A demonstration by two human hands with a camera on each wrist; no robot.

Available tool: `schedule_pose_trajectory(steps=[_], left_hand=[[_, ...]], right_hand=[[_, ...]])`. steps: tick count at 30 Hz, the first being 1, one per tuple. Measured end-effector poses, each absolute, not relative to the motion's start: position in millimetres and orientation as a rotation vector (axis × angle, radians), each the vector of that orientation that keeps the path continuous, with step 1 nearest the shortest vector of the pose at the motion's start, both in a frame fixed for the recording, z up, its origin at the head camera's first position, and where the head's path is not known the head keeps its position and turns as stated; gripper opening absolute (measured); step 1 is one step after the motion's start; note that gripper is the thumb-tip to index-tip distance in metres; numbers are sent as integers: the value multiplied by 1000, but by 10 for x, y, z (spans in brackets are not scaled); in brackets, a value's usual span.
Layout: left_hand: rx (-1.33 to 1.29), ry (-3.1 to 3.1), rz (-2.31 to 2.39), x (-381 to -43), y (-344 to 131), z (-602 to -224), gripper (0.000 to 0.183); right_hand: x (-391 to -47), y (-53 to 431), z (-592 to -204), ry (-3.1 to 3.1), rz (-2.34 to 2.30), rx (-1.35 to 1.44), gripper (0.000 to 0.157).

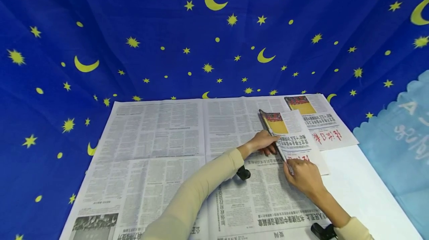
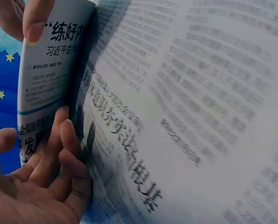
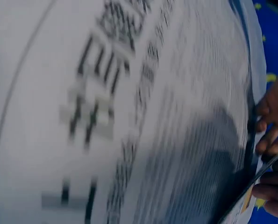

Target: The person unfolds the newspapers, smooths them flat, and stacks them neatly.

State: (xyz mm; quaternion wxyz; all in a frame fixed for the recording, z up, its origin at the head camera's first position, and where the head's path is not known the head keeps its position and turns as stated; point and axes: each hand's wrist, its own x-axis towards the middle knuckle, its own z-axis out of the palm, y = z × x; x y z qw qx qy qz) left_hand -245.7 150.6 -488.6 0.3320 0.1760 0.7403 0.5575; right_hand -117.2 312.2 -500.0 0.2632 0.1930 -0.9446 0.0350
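Observation:
A folded newspaper [image 1: 298, 147] with a red and yellow picture and red characters stands tilted, its left edge raised off the sheets below. My left hand [image 1: 263, 141] holds that edge around its middle, thumb on one face and fingers on the other; the left wrist view shows those fingers [image 2: 66, 140] against the printed inner face. Near the bottom corner, my right hand [image 1: 306, 176] pinches the same edge. In the right wrist view the right hand's fingers [image 3: 272, 191] lie at the paper's edge, with the left hand [image 3: 274, 116] just beyond.
Opened newspaper sheets [image 1: 174, 139] cover most of the white table [image 1: 355, 180]. A second copy of the same front page [image 1: 331, 124] lies at the back right, partly under the held one. Blue cloth [image 1: 167, 27] with stars and moons hangs behind and at the sides.

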Motion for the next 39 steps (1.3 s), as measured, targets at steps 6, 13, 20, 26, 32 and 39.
schedule_pose_trajectory(steps=[6, 13, 20, 26, 32, 39], left_hand=[[444, 1926, 1474, -2440, 1363, -4896, 43], [399, 1939, 1430, -2409, 1101, -4888, 38], [385, 1943, 1389, -2379, 736, -4944, 37], [354, 1929, 1359, -2389, 398, -4956, 35], [289, 1854, 1349, -2300, 60, -4992, 33], [241, 1838, 1343, -2113, -461, -4970, 30]], right_hand=[[-1116, 2885, -5047, -2578, 142, 493, 17], [-1105, 2731, -5121, -2733, 159, 394, 40], [-1105, 2602, -5131, -2936, 317, 349, 36], [-1176, 2592, -5124, -2950, 410, 308, 28], [-1306, 2664, -5132, -2956, 441, 264, 26], [-1382, 2653, -5124, -3022, 557, 148, 29]])
